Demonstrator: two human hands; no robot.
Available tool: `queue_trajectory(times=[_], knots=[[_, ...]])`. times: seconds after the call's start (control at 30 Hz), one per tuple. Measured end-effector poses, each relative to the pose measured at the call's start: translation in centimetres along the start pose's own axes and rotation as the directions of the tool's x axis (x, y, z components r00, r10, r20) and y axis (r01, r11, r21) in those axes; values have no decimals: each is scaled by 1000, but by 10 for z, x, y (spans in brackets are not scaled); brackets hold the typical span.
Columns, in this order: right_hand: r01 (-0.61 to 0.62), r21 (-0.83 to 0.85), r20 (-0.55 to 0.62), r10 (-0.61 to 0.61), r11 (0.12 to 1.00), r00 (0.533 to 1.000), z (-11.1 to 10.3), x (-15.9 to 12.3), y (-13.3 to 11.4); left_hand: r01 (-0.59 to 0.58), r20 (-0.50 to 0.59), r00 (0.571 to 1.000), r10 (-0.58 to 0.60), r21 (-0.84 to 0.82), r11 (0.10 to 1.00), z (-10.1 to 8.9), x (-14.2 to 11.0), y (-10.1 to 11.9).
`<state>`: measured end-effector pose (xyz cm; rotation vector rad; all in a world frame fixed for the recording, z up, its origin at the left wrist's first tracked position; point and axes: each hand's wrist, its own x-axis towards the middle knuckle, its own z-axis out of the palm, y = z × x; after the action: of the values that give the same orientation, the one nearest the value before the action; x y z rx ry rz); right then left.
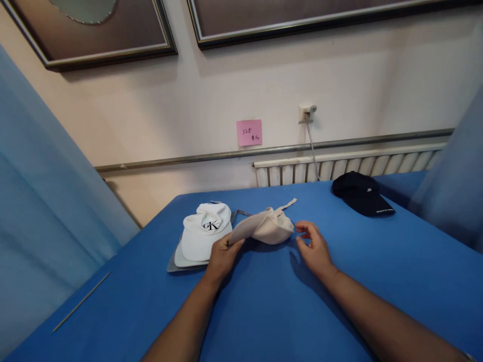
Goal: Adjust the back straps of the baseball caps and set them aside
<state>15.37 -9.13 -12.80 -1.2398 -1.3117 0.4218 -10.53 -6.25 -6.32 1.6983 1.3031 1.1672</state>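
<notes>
A beige baseball cap is tilted on its side just above the blue table, its strap sticking out at the back. My left hand pinches the cap's brim between thumb and fingers. On the other side, my right hand is close to the crown, fingers curved and apart, with nothing in them. Left of the beige cap lies a stack of caps, a white cap with a dark "CK"-like logo on top. Grey brims show from under it.
A black cap lies at the table's back right. A thin stick is on the blue table at the left. Behind stand a radiator and a wall socket with a cable. Blue curtains hang at both sides.
</notes>
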Motion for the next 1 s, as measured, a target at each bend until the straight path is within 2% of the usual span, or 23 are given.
queue_trajectory(times=[0.07, 0.17, 0.27, 0.37, 0.47, 0.53, 0.57, 0.63, 0.73, 0.83, 0.9, 1.0], knots=[[95, -41, 52, -93, 995, 994, -6, 4, -5, 20, -83, 996, -22, -34, 999, -3, -2, 8], [168, -62, 222, -150, 984, 964, -10, 5, -13, 32, -177, 983, -48, -95, 995, -11, -2, 16], [118, -68, 355, -86, 991, 931, -7, -1, -17, 33, -223, 972, -74, -183, 983, -17, 0, 18], [-27, 7, 305, 24, 1000, 952, 0, -6, -16, 8, -236, 967, -100, -364, 931, -17, 5, 11], [-228, 265, 199, 178, 937, 964, 4, -4, -14, 51, -124, 983, -135, -526, 849, -8, 7, 1], [-349, 470, 168, 306, 811, 937, 4, 0, -14, 145, 27, 987, -159, -586, 797, 3, 7, -4], [-387, 555, 159, 363, 737, 918, 3, 2, -14, 206, 119, 979, -168, -606, 768, 10, 5, -6], [-411, 677, 133, 448, 611, 884, 1, 8, -14, 337, 305, 936, -177, -627, 702, 28, 2, -6], [-371, 769, 84, 494, 520, 865, -1, 14, -13, 447, 448, 879, -166, -651, 614, 59, -4, -1], [-324, 753, 3, 489, 573, 872, -2, 19, -11, 452, 412, 888, -205, -693, 561, 90, -1, 1], [-278, 678, -83, 446, 681, 891, -4, 20, -12, 391, 316, 920, -231, -726, 565, 106, 10, -1], [-176, 500, -157, 289, 848, 944, -8, 19, -14, 303, 208, 952, -226, -760, 575, 119, 37, -10]])
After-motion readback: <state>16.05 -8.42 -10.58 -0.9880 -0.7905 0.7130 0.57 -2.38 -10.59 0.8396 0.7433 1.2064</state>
